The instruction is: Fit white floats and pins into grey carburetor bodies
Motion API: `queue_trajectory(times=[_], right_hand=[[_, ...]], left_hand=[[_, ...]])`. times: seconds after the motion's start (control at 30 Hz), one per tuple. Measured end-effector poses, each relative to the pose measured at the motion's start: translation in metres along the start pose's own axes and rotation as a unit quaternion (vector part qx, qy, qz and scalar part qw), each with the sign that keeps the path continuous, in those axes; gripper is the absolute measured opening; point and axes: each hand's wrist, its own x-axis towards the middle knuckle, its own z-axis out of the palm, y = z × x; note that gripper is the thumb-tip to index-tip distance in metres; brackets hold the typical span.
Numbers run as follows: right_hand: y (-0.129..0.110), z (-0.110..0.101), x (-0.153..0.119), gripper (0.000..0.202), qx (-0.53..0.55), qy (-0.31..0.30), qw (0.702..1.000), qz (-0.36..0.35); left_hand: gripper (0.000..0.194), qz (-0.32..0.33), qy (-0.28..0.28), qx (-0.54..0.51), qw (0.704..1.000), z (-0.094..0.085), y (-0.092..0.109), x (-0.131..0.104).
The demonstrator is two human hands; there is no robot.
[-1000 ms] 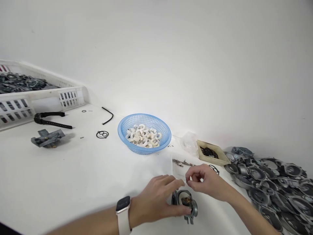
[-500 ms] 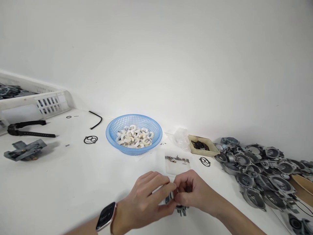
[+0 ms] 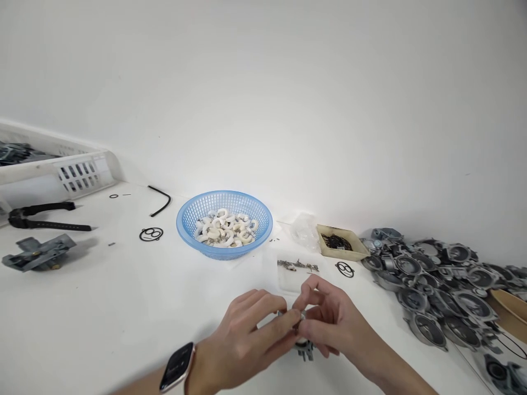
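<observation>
My left hand (image 3: 253,334), with a watch on its wrist, is closed around a small grey metal carburetor body (image 3: 304,351) just above the table. Most of that part is hidden by my fingers; a bit of white shows in it. My right hand (image 3: 329,318) is bent over the same part, thumb and index finger pinched together at its top. Whatever lies between those fingertips is too small or covered to make out. Right behind the hands is a shallow clear tray (image 3: 290,281) with small metal pins or screws.
A blue basket (image 3: 183,238) holds white C-shaped floats (image 3: 224,225). Beyond the right hand stand a cream tray (image 3: 358,254) of black rings and a pile of grey castings (image 3: 432,280). At left lie a wristwatch (image 3: 27,219), a grey casting (image 3: 39,252) and a white crate (image 3: 33,184).
My right hand has lifted slightly and its fingers have spread a little over the part. My left hand keeps its hold. The view has shifted slightly.
</observation>
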Motion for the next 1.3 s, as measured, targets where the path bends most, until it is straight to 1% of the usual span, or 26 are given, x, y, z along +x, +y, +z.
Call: queue_trajectory(times=[0.1, 0.2, 0.3, 0.37, 0.4, 0.47, 0.6, 0.73, 0.87, 0.93, 1.1, 1.2, 1.3], right_hand=[[0.009, 0.0, -0.003, 0.03, -0.014, 0.024, 0.999, -0.017], [0.014, -0.011, -0.004, 0.03, -0.047, 0.082, 0.995, -0.038], [0.023, -0.03, -0.002, 0.035, -0.075, 0.17, 0.982, -0.044], [0.032, -0.041, 0.001, 0.036, -0.065, 0.206, 0.976, -0.022], [0.038, -0.045, 0.001, 0.037, -0.051, 0.209, 0.976, -0.005], [0.049, -0.048, 0.002, 0.035, -0.021, 0.196, 0.98, 0.021], [0.062, -0.046, 0.001, 0.03, -0.007, 0.149, 0.988, 0.037], [0.063, -0.045, 0.0, 0.033, -0.002, 0.135, 0.99, 0.045], [0.061, -0.048, -0.002, 0.034, -0.017, 0.126, 0.991, 0.033], [0.06, -0.048, -0.003, 0.033, -0.024, 0.121, 0.992, 0.031], [0.057, -0.045, -0.003, 0.035, -0.03, 0.135, 0.99, 0.032], [0.057, -0.043, -0.002, 0.035, -0.059, 0.142, 0.988, 0.013], [0.057, -0.041, -0.003, 0.029, -0.096, 0.148, 0.984, -0.01]], left_hand=[[0.03, -0.005, -0.014, 0.005, 1.0, 0.005, 0.0, -0.002], [0.043, -0.048, -0.033, -0.01, 0.998, 0.014, -0.002, -0.006], [0.053, -0.128, -0.094, -0.033, 0.987, 0.023, -0.003, -0.01], [0.053, -0.185, -0.148, -0.05, 0.97, 0.028, -0.003, -0.012], [0.054, -0.205, -0.169, -0.061, 0.962, 0.03, -0.002, -0.013], [0.055, -0.225, -0.193, -0.083, 0.951, 0.033, -0.001, -0.014], [0.043, -0.235, -0.185, -0.092, 0.95, 0.037, -0.001, -0.015], [0.035, -0.248, -0.174, -0.117, 0.946, 0.041, -0.002, -0.015], [0.034, -0.288, -0.165, -0.169, 0.928, 0.042, 0.002, -0.01], [0.033, -0.302, -0.17, -0.178, 0.921, 0.042, 0.004, -0.008], [0.029, -0.285, -0.18, -0.155, 0.929, 0.044, 0.004, -0.012], [0.03, -0.262, -0.168, -0.143, 0.939, 0.045, 0.001, -0.016], [0.034, -0.242, -0.154, -0.129, 0.949, 0.046, 0.0, -0.018]])
